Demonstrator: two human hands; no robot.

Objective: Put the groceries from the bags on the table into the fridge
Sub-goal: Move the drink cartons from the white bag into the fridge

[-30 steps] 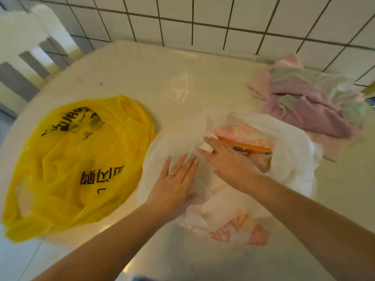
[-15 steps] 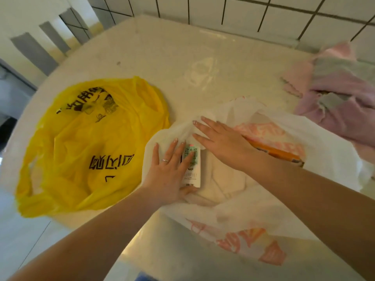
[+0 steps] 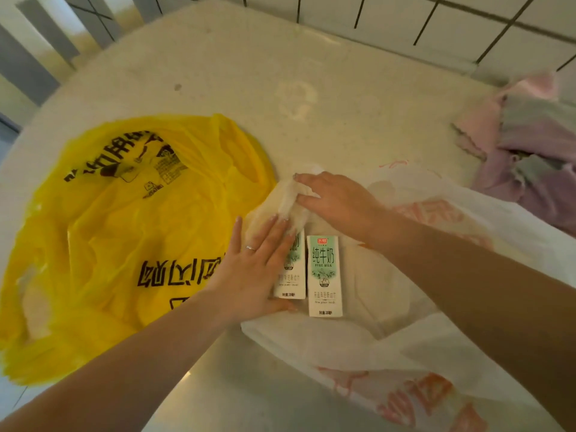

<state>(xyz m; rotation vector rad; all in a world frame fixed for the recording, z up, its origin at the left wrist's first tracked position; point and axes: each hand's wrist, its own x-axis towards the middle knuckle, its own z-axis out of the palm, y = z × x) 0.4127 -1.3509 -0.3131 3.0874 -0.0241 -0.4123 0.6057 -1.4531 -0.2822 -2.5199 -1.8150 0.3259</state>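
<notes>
At far left, the yellow bag (image 3: 124,244) lies slumped on the desk (image 3: 343,98), its contents hidden, its lower left part hanging past the desk edge. Your left hand (image 3: 252,269) rests flat, fingers straight, on the left milk carton (image 3: 291,269) and on the rim of the white bag (image 3: 436,338), gripping nothing. Beside it, the right milk carton (image 3: 324,275) lies fully exposed, label up, the two cartons just side by side on the opened bag. Your right hand (image 3: 336,201) pinches the bag's bunched mouth and holds it back above the cartons. At far right, a heap of pink and grey cloth (image 3: 530,151) sits against the tiled wall (image 3: 405,20). Progress is judged early: two cartons are uncovered but neither is lifted, the fridge is out of view, and whatever else either bag holds cannot be told. Room for moving is widest on the bare desk behind the bags; the near desk edge lies close under your forearms, with the white bag draped toward it.
</notes>
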